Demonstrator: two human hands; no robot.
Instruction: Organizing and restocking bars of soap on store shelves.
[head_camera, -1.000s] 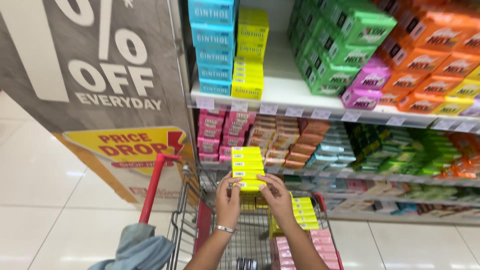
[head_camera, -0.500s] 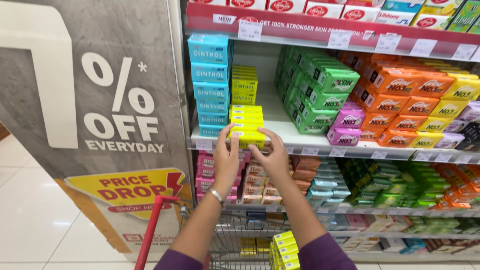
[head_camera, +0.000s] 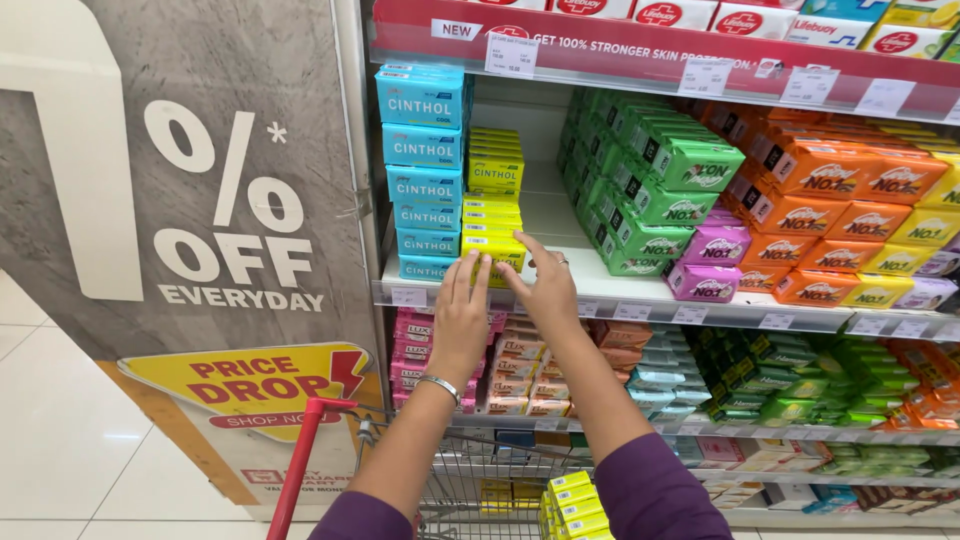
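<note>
On the middle shelf (head_camera: 640, 292) of a store rack, seen from the head camera: a short stack of yellow soap boxes (head_camera: 493, 228) standing just right of a taller column of blue soap boxes (head_camera: 425, 170), with more yellow boxes (head_camera: 495, 160) ranked behind. Left hand (head_camera: 462, 318) raised with fingers straight and together, fingertips touching the front lower edge of the yellow stack. Right hand (head_camera: 540, 285) spread open just to the stack's right, fingertips at its lower right corner, possibly just touching; hard to tell from this angle. Neither hand closed around anything; the stack resting on the shelf board, in front of both palms. Silver bracelet (head_camera: 438, 385) on the left wrist. Further right, green soap boxes (head_camera: 655, 180) and orange soap boxes (head_camera: 840, 190). Below, a red-handled shopping trolley (head_camera: 320, 450) holding further yellow packs (head_camera: 575, 500).
</note>
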